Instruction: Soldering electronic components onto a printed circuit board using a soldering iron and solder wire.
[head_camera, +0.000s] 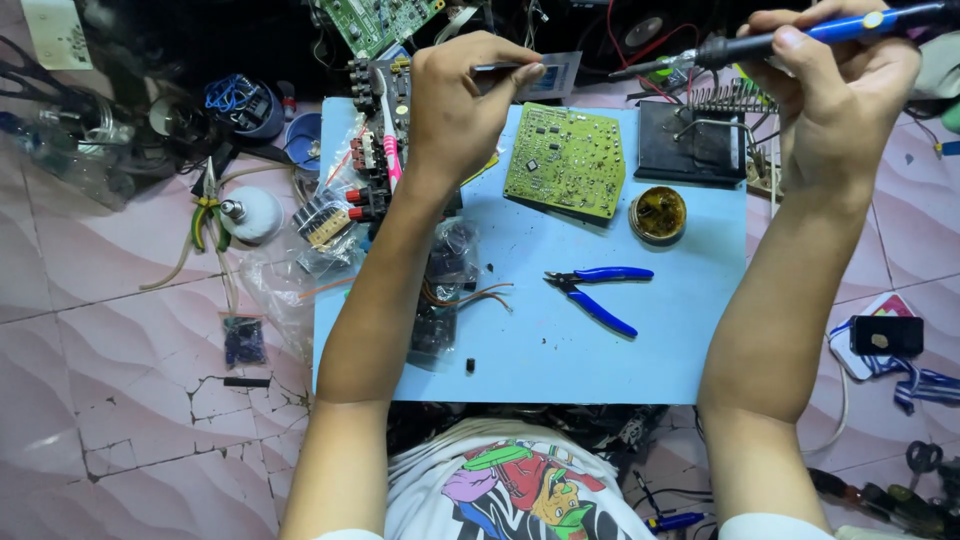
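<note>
My left hand (462, 95) is raised over the far left of the light blue work mat (560, 340), pinching a thin metal tool, likely tweezers (500, 68). My right hand (835, 85) grips a blue-handled soldering iron (800, 38), its tip pointing left toward the tweezers. Below and between both hands, a yellow-green circuit board (567, 158) lies flat on the mat. Neither hand touches the board.
Blue-handled cutters (595, 290) lie mid-mat, a round flux tin (658, 213) beside the board, and a black iron stand with a coil (700, 135) at the far right. Loose parts, plastic bags and wires crowd the mat's left edge. A phone (886, 336) rests on the pink tiled floor.
</note>
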